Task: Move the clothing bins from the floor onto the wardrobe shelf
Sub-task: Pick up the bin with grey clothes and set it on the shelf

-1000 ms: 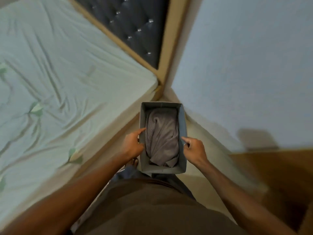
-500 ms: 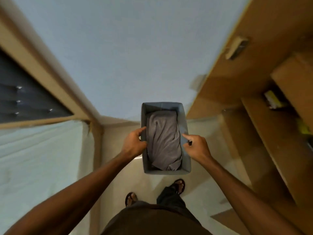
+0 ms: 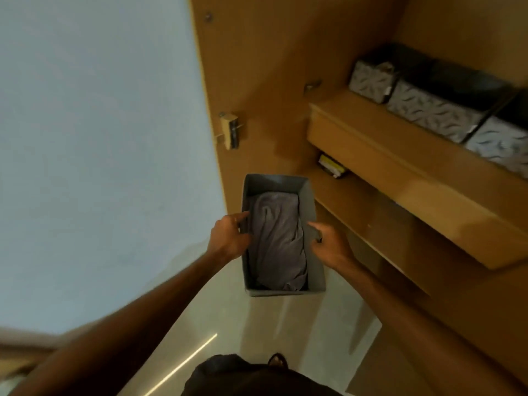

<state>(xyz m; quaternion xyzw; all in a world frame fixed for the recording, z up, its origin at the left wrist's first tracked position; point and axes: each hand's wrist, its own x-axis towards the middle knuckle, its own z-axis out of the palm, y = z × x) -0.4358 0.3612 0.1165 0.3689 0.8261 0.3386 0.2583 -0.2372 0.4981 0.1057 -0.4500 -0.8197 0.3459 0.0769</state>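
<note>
I hold a grey fabric bin (image 3: 316, 270) in the air in front of me, above the floor. A folded grey garment (image 3: 275, 241) fills it. My left hand (image 3: 228, 238) grips the bin's left wall and my right hand (image 3: 328, 242) grips its right wall, thumbs over the rim. The open wooden wardrobe stands to the right. Its upper shelf (image 3: 400, 164) carries three patterned grey bins (image 3: 428, 112) in a row. The held bin hangs lower than that shelf and to its left.
The wardrobe's side panel (image 3: 257, 67) with a hinge bracket (image 3: 231, 131) rises just behind the bin. A lower shelf holds a small yellow-and-black item (image 3: 331, 165). A pale blue wall (image 3: 100, 138) is on the left, and a glossy tile floor (image 3: 228, 324) below.
My view has swung right from the bed and wall to the open wardrobe. The bin stays held between both hands, now close to the shelves.
</note>
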